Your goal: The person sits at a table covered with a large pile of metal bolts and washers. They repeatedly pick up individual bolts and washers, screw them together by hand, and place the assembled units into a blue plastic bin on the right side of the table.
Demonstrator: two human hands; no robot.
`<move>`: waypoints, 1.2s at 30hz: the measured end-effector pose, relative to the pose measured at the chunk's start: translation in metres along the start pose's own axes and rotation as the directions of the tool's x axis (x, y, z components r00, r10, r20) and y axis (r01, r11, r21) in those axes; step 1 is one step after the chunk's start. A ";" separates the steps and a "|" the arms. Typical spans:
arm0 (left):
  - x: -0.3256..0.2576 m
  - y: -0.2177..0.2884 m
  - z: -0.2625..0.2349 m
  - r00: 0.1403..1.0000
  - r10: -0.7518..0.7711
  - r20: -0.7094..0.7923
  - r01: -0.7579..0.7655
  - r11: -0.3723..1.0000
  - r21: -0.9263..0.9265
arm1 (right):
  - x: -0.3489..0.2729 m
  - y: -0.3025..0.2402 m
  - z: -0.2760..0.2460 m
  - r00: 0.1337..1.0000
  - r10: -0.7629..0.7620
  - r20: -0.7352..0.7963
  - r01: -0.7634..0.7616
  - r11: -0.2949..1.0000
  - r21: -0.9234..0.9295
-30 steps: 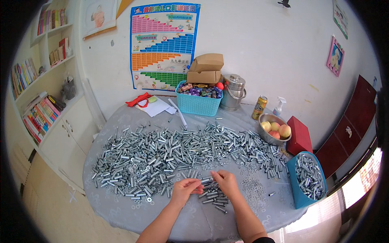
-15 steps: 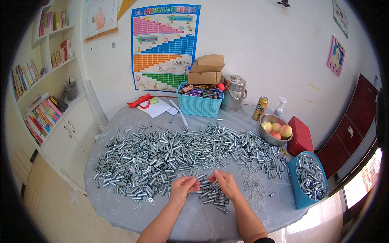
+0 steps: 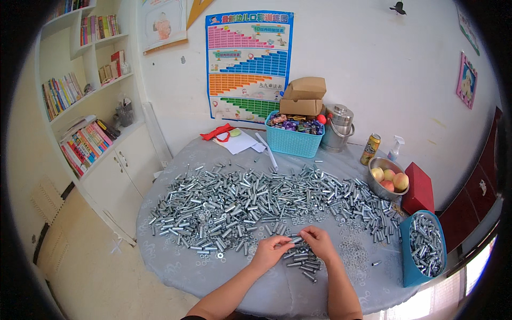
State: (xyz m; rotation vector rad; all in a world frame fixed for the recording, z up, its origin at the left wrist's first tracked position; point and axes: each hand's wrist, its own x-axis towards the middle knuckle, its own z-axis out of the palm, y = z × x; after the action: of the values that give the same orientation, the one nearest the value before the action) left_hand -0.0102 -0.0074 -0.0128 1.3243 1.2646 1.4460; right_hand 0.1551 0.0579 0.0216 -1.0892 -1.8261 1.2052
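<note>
Over the near middle of the table, my two hands meet at a short silvery metal sleeve [image 3: 295, 240]. My left hand [image 3: 271, 252] is closed, its thumb and fingers pinching the sleeve's left end. My right hand [image 3: 320, 244] is closed too, with fingertips at the other end; whether a second small part is in them is hidden. Just below the hands lies a small group of assembled bolts with sleeves [image 3: 304, 262], lined up roughly side by side. Beyond them spreads a wide heap of loose metal sleeves and bolts [image 3: 229, 205], mixed with washers.
Loose washers [image 3: 353, 253] are scattered right of my right hand. A blue bin of metal parts [image 3: 408, 250] stands at the right edge. Behind are a steel bowl of fruit [image 3: 380, 190], a red box [image 3: 418, 186], a can [image 3: 370, 149] and a turquoise basket [image 3: 290, 143].
My hands have come closer together and now meet at one metal sleeve. The whole view has swung left, so the table appears farther right.
</note>
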 end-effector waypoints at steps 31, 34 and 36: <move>0.018 -0.010 -0.065 0.943 -0.072 -0.325 0.052 0.996 -0.069 | 0.093 0.019 0.041 0.811 -0.570 0.131 0.459 0.482 -0.746; 0.020 -0.004 -0.069 0.964 -0.206 -0.168 0.125 0.909 -0.397 | 0.095 0.017 0.042 0.762 -0.631 0.143 0.501 0.435 -0.748; 0.019 -0.002 -0.073 0.960 -0.266 -0.088 0.173 0.811 -0.559 | 0.097 0.013 0.041 0.760 -0.611 0.222 0.531 0.387 -0.754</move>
State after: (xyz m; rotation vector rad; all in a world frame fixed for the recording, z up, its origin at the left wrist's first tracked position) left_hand -0.0851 0.0001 -0.0077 0.6611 0.9536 1.6091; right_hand 0.0826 0.1337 0.0046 -0.7378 -2.4317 -0.1506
